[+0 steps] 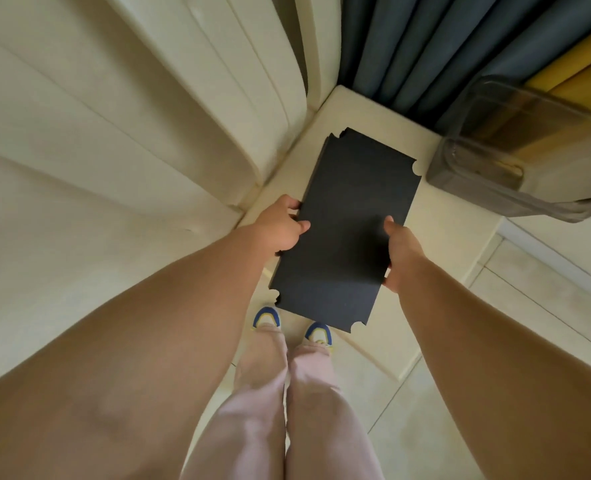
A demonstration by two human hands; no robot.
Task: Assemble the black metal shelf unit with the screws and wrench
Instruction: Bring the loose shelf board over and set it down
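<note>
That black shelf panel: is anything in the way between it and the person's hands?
Nothing visible. The left hand and right hand already hold the black shelf panel by its two long edges.

The person's two forearms are bare, with no sleeves, watch or rings in sight. Loose pale pink fabric trousers [273, 393] cover both legs (softly creased at the knees). Just beyond the trouser hems sit white sneakers with blue and yellow toe trim [267, 317], one beside the other.
</note>
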